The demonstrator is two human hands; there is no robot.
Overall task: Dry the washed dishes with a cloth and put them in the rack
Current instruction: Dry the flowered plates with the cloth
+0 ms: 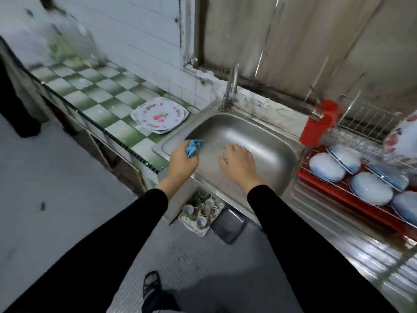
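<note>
Both hands reach out from black sleeves over a steel sink (279, 141). Left hand (183, 160) is curled into a fist around a bunched blue cloth (194, 147), which sticks out past the knuckles above the sink's left rim. Right hand (237, 164) hovers over the basin with fingers relaxed and slightly spread, holding nothing.

On the left, a green and white checked counter (94, 98) runs away toward the far wall. A small stack of white plates (160, 118) with red flower prints lies flat on it, just beside the sink's far left corner. A metal tap (231, 86) stands at the far edge of the sink.

On the right sits a wire rack (370, 123) over a red tray (334, 188). Several white and blue bowls (327, 167) rest upside down in it, close together. A flowered dish (404, 136) leans at the right edge of the picture, blurred. A red cup (318, 123) stands at the rack's far left corner, near the sink.

Below the sink's near edge, on the grey floor, a pale tray (198, 231) holds small cups (205, 211), with a dark tray (229, 225) just beside it on the right.
</note>
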